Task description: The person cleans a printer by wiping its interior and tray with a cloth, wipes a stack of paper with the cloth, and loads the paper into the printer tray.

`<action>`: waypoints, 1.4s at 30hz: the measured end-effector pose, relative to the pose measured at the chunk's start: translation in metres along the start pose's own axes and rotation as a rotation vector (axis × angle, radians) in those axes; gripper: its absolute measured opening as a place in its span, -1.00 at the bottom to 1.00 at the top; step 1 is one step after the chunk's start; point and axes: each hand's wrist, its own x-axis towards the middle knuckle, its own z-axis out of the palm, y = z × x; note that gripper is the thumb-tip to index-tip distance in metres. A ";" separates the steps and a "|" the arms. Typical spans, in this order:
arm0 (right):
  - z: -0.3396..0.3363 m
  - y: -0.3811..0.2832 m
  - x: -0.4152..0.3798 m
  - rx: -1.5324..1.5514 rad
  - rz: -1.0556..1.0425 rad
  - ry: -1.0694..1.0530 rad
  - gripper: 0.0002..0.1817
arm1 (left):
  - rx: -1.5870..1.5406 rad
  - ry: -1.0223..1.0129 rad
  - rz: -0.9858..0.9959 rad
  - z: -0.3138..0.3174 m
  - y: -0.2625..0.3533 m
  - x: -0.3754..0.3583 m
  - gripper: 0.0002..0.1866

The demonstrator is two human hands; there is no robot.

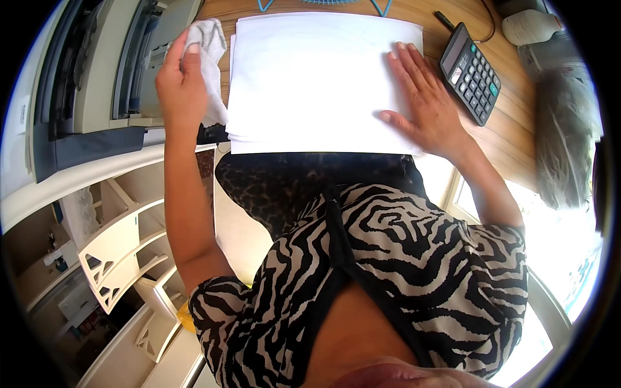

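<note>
My left hand (182, 81) is closed on a crumpled light-grey cloth (212, 71), which hangs down along the left edge of a stack of white paper (317, 84). The cloth is beside the printer-like machine. My right hand (427, 97) lies flat on the right part of the stack, fingers stretched out and thumb apart, with nothing in it. The sheets lie slightly uneven at the left and lower edges. Just right of my right hand, a black calculator (471, 74) with grey and green keys rests at a slant on the wooden desk (511, 139).
Grey and beige office machines (90, 71) stand close on the left. A blue wire object (323, 2) is at the far edge. On the right are a white bottle-like container (530, 27) and a plastic-wrapped bundle (566, 129). White shelving (129, 252) stands lower left.
</note>
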 end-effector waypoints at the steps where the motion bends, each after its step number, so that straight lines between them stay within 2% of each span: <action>1: -0.006 -0.001 0.001 0.009 -0.028 0.034 0.01 | -0.206 0.032 -0.092 -0.008 0.009 -0.004 -0.64; 2: -0.012 -0.002 0.001 0.016 -0.058 0.067 0.01 | -0.412 0.064 -0.187 -0.017 0.019 -0.010 -0.62; 3: -0.020 -0.005 0.003 0.202 -0.118 0.082 0.01 | -0.619 0.095 -0.284 -0.024 0.029 -0.016 -0.60; 6: -0.039 -0.031 0.007 0.739 -0.310 0.131 0.08 | -0.972 0.060 -0.397 -0.037 0.059 -0.037 -0.53; 11: -0.040 -0.085 0.019 1.057 -0.520 0.138 0.38 | -1.143 -0.059 -0.455 -0.034 0.116 -0.081 -0.46; 12: -0.045 -0.094 0.018 1.234 -0.505 0.087 0.29 | -1.176 -0.076 -0.459 -0.035 0.124 -0.089 -0.45; 13: -0.049 -0.100 0.019 1.293 -0.486 0.064 0.32 | -1.179 -0.169 -0.395 -0.035 0.125 -0.095 -0.44; 16: -0.057 -0.111 0.019 1.456 -0.417 0.101 0.14 | -1.117 -0.395 -0.248 -0.038 0.126 -0.113 -0.36; 20: -0.058 -0.103 0.020 1.786 -0.272 -0.054 -0.15 | -0.845 -0.196 -0.025 -0.037 0.121 -0.114 -0.24; 21: -0.062 -0.098 0.021 1.872 -0.222 -0.113 -0.21 | -0.705 -0.134 0.069 -0.038 0.107 -0.112 -0.37; 22: -0.062 -0.095 0.023 1.951 -0.123 -0.032 -0.29 | -0.585 -0.106 0.101 -0.038 0.096 -0.110 -0.45; 24: -0.062 -0.066 0.029 2.107 -0.009 -0.143 -0.48 | -0.460 -0.067 0.132 -0.033 0.081 -0.108 -0.63; 26: -0.047 -0.040 0.028 2.410 0.102 -0.170 -0.56 | -0.402 -0.089 0.139 -0.024 0.065 -0.110 -0.66; 28: -0.043 -0.022 0.027 2.645 0.246 -0.205 -0.53 | -0.299 -0.100 0.147 -0.018 0.053 -0.111 -0.66; 29: -0.047 -0.022 0.027 2.484 0.368 -0.054 -0.56 | -0.227 -0.131 0.180 -0.016 0.048 -0.111 -0.64; 31: -0.049 -0.015 0.037 1.821 0.549 0.250 -0.62 | -0.084 -0.197 0.248 -0.011 0.040 -0.113 -0.61; 32: -0.064 -0.024 0.038 1.627 0.626 0.330 -0.68 | -0.003 -0.248 0.294 -0.006 0.036 -0.115 -0.46; 33: -0.050 -0.006 0.039 1.390 0.478 0.316 -0.65 | 0.086 -0.294 0.326 -0.001 0.035 -0.118 -0.39; 35: -0.038 0.008 0.049 0.660 0.143 0.491 -0.63 | 0.264 -0.384 0.390 0.011 0.038 -0.123 -0.24; 36: -0.049 -0.007 0.052 0.385 0.110 0.430 -0.65 | 0.284 -0.421 0.382 0.019 0.034 -0.126 -0.12; 37: -0.043 -0.012 0.064 0.291 0.110 0.203 -0.48 | 0.306 -0.421 0.391 0.025 0.032 -0.128 -0.13; 39: -0.011 -0.011 0.071 0.120 -0.037 0.538 -0.61 | 0.347 -0.424 0.414 0.035 0.030 -0.129 -0.15; 42: 0.008 -0.016 0.072 0.054 -0.073 0.389 -0.56 | 0.376 -0.392 0.397 0.038 0.028 -0.129 -0.18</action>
